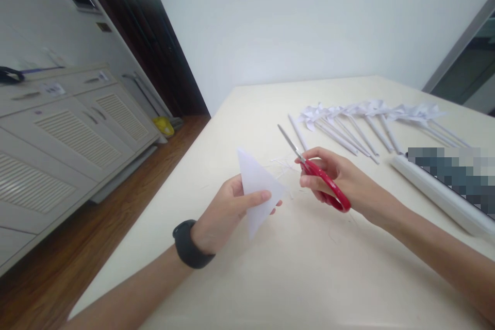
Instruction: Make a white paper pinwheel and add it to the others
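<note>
My left hand [232, 206], with a black band at the wrist, pinches a white paper triangle [255, 180] between thumb and fingers above the table. One pointed corner of the paper faces right, toward my other hand. My right hand [328, 175] is closed around a pair of scissors [323, 178] with red handles. Their blades look closed and point up and to the left, apart from the paper. Behind and between the hands, thin white paper strips [284, 165] lie on the table. Part of the left fingers is hidden behind the paper.
Several white paper pinwheels [367, 108] on rolled sticks lie along the back right of the cream table [216, 283]. A loose paper stick [297, 131] lies left of them. At the right rests a long white roll [433, 193], beside a pixelated dark patch.
</note>
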Demonstrator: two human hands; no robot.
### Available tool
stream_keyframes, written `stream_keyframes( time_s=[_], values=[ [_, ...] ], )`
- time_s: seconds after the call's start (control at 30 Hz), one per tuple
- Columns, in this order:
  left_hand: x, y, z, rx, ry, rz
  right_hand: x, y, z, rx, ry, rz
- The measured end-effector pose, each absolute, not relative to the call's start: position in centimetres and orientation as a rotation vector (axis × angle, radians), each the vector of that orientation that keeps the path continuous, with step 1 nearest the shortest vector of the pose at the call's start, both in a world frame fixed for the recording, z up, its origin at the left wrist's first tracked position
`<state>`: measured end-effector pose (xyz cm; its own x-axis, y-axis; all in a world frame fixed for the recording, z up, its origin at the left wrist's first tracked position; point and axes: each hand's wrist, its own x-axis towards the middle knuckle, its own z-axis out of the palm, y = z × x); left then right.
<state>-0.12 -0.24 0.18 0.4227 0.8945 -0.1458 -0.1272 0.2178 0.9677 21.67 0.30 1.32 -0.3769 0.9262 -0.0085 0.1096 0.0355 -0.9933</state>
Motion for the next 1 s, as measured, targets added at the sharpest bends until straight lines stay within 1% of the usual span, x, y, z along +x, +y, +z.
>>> stream_keyframes(
  time_s=[0.03, 0.13, 0.2, 0.3, 0.4, 0.47, 0.57, 0.7, 0.83, 1.0],
  values=[
    [-0.2, -0.2, 0.2, 1.098, 0.855, 0.859, 21.6, 0.2, 1.3, -1.077, -1.588, 1.446],
    [-0.3, -0.1, 0.2, 1.044, 0.854, 0.885, 21.5, -0.2, 0.7, -0.952, -1.558, 1.722],
    [-0.4, -0.1, 0.2, 1.032, 0.842, 0.894, 21.6, -0.8, 0.2, -0.856, -1.527, 1.848],
    [-0.5, -0.3, 0.2, 1.062, 0.829, 0.889, 21.6, -1.6, -0.3, -0.792, -1.485, 2.001],
    [-0.7, -0.7, 0.2, 1.099, 0.897, 0.889, 21.1, -2.3, -0.5, -0.822, -1.436, 2.093],
    [-0.9, -0.9, 0.1, 1.117, 0.921, 0.899, 20.6, -2.6, -0.5, -0.858, -1.389, 2.083],
    [-1.2, -1.0, 0.0, 1.126, 0.954, 0.890, 20.1, -2.9, -0.1, -0.921, -1.361, 1.984],
    [-1.0, -1.0, 0.1, 1.140, 1.033, 0.849, 20.4, -3.1, 0.3, -0.884, -1.425, 1.849],
    [-0.3, -1.1, 0.6, 1.183, 1.085, 0.883, 20.6, -3.3, 0.0, -0.775, -1.594, 1.816],
    [0.0, -1.2, 0.9, 1.188, 1.083, 0.891, 20.1, -3.7, 0.2, -0.872, -1.696, 1.798]
  ],
)
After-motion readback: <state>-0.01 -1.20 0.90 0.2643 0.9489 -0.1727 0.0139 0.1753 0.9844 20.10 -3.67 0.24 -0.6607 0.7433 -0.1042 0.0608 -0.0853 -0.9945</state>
